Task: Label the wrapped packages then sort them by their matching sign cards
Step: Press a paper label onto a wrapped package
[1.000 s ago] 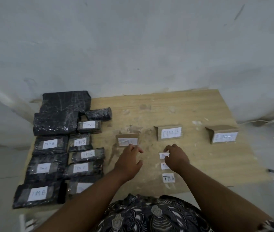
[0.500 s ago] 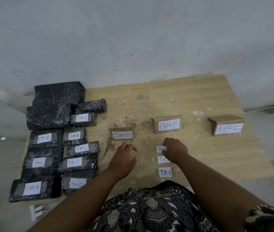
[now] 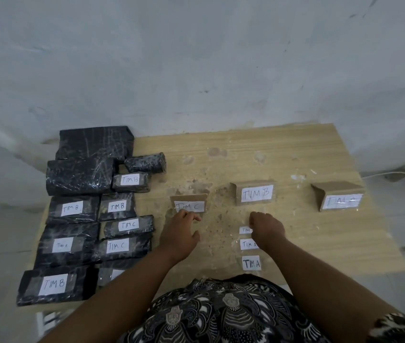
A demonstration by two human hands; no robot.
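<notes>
Black wrapped packages lie in rows at the table's left. Several carry white labels, such as TIM B (image 3: 53,284), TIM A (image 3: 63,245) and TIM C (image 3: 128,225). Three at the back, among them a small roll (image 3: 145,162), have no label. Folded cardboard sign cards stand mid-table: TIM C (image 3: 189,205), TIM B (image 3: 256,193), TIM A (image 3: 341,200). Three loose paper labels lie in a column: the top label (image 3: 244,230), a middle one (image 3: 247,244), and TIM A (image 3: 251,263). My left hand (image 3: 180,235) is relaxed just below the TIM C card. My right hand (image 3: 267,227) curls its fingers on the top label's right end.
The wooden table (image 3: 320,243) is scuffed and crumb-strewn in the middle. A grey wall rises right behind it. My left forearm hides part of the nearest package (image 3: 111,273). A white cable (image 3: 394,173) lies on the floor at the right.
The view shifted a little. Both hands stay almost where they were, the left below the TIM C card and the right on the top loose label.
</notes>
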